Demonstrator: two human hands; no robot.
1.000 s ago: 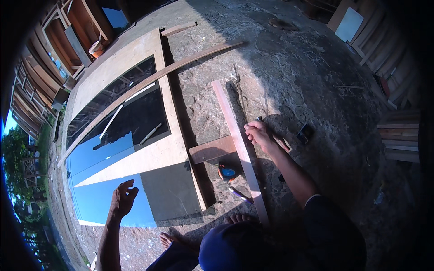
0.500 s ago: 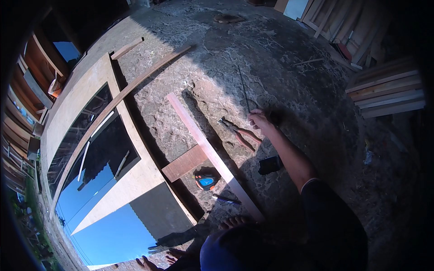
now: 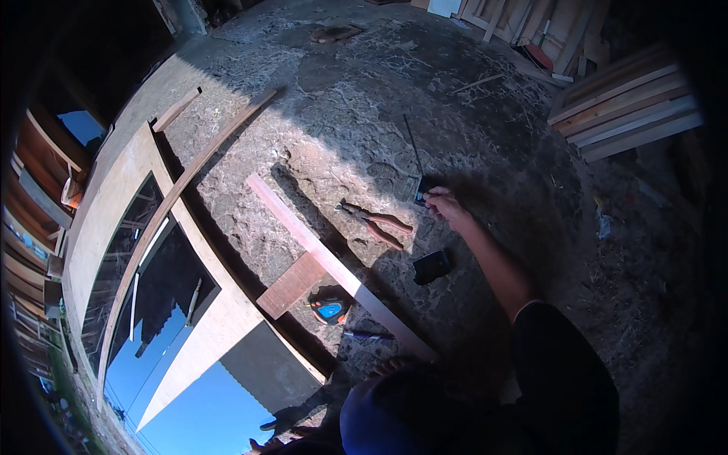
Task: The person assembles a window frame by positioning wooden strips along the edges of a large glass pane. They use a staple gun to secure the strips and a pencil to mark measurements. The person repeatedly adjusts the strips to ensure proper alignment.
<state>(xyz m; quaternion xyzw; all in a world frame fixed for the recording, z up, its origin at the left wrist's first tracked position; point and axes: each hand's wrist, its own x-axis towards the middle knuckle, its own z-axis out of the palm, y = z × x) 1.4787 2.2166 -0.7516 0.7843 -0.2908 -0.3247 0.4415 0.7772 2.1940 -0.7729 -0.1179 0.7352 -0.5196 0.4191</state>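
Observation:
My right hand (image 3: 442, 205) is closed, its fingers pinched at the near end of a thin dark rod (image 3: 413, 148) that points away from me over the concrete. A small pale-blue piece shows at the fingertips; the rod's exact kind is unclear. Red-handled pliers (image 3: 378, 223) lie just left of this hand, and a small black case (image 3: 431, 267) lies on its near side. At the lower edge, only a bit of my left hand (image 3: 262, 446) shows by the reflective panel (image 3: 220, 402); its fingers are mostly cut off.
A pale wood strip (image 3: 292, 220) lies across a short brown board (image 3: 292, 284). Near them are a blue-and-black tape measure (image 3: 331, 312) and a pen (image 3: 368, 335). A long curved batten (image 3: 205, 155) crosses the panel's wooden frame. Stacked timber frames (image 3: 626, 106) stand far right.
My view has shifted, so the pliers and wood strip appear farther left. My right hand has turned slightly at the rod's near end, and less of my left hand shows.

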